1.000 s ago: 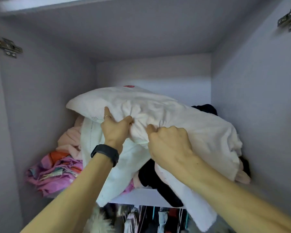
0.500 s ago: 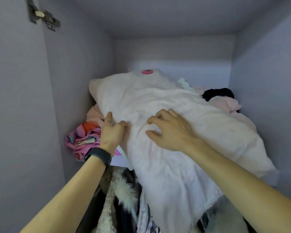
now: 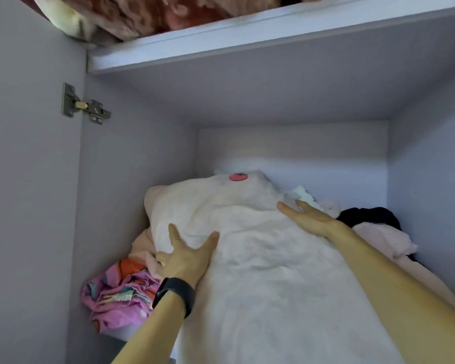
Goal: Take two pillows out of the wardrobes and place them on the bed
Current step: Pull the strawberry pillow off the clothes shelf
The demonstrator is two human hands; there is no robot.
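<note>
White and soft, the pillow (image 3: 260, 258) lies in the middle of the wardrobe shelf (image 3: 132, 333), on top of a heap of clothes. Its near end hangs out over the front of the shelf toward me, and its far end points to the back wall. A small pink round patch (image 3: 238, 177) sits at the far end of the pile, just past the pillow.

I see my left hand (image 3: 187, 258) on the pillow's left side, near the front. The fingers are spread wide and lie flat on the cloth, with the thumb out to the right. It is not clenched, and it presses on the pillow more than it grips it. There is a thin ring on one finger and a black wristband (image 3: 174, 295) on that wrist.

My right hand (image 3: 309, 218) is farther back, on the pillow's right side near the top. It is open too, fingers out, resting flat on the white cloth. The pillow lies between my two hands and under both of them.

A pink cloth with bright patterns (image 3: 116, 298) is bunched up to the left of the pillow. A black garment (image 3: 371, 216) and a pale pink one (image 3: 378, 240) lie to the right. A metal hinge (image 3: 83, 105) is on the left wall. Above, on the upper shelf (image 3: 247, 38), a red and cream blanket (image 3: 147, 14) sticks out.
</note>
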